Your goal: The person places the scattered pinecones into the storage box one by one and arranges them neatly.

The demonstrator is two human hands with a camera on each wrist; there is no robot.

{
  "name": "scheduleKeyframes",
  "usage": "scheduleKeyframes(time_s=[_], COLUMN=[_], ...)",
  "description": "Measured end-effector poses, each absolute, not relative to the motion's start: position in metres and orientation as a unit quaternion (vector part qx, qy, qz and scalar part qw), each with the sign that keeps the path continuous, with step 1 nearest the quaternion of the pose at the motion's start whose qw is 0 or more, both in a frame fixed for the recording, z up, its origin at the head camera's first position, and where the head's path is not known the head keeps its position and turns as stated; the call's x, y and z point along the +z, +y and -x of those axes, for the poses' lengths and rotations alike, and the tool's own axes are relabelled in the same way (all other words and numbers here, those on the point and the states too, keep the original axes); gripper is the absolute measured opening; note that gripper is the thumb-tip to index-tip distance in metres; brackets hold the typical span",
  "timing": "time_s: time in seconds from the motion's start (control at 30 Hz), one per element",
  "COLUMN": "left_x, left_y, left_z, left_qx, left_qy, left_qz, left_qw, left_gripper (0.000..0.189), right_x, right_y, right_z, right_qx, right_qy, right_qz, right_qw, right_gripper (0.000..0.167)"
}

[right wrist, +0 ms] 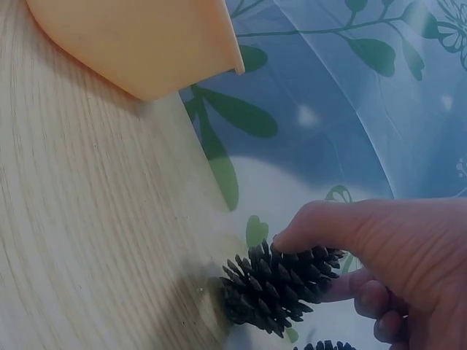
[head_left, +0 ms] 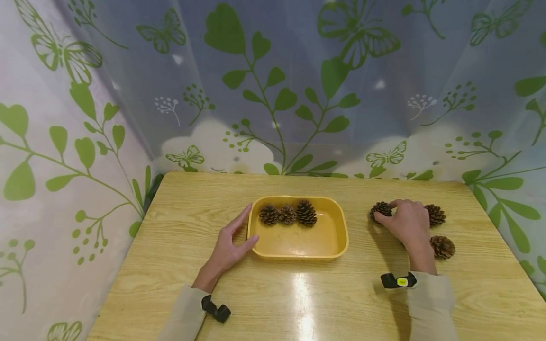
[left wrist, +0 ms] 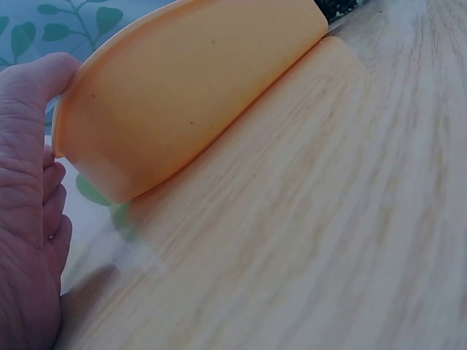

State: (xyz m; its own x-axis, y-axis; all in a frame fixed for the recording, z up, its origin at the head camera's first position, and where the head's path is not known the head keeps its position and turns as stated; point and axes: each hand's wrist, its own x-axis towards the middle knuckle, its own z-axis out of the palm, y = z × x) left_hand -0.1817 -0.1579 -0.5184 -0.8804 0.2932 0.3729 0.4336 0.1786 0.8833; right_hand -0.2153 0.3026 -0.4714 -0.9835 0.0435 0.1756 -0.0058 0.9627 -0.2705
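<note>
A yellow plastic tub (head_left: 328,237) sits on the wooden table with three brown pine cones (head_left: 286,215) in a row along its back left part. At the tub's left end rests my left hand (head_left: 228,248), its thumb and fingers spread and touching the rim. The left wrist view shows that thumb at the tub's edge. To the right of the tub, my right hand (head_left: 409,222) pinches a pine cone (right wrist: 281,284) between thumb and fingers, low over the table. Beside and behind this hand are another pine cone (head_left: 436,215) and a lighter one (head_left: 442,247), both partly hidden.
The wooden table (head_left: 179,203) has its back edge against a curtain (head_left: 273,94) printed with green leaves and butterflies. Similar cloth hangs at both sides. Black straps are on both wrists.
</note>
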Motion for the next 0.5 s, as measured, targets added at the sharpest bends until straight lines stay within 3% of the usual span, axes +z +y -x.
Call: scheduleKeyframes(time_s=[0.5], left_x=[-0.519], left_y=[-0.158], left_z=[0.181], left_qx=[-0.6], left_qy=[-0.76], left_qz=[0.242], left_qw=[0.061], left_gripper=[0.075], right_x=[-0.463], right_y=[0.291], right_z=[0.217], right_qx=[0.184], right_qy=[-0.973], right_qz=[-0.02], right_qw=[0.139], right_gripper=[0.056])
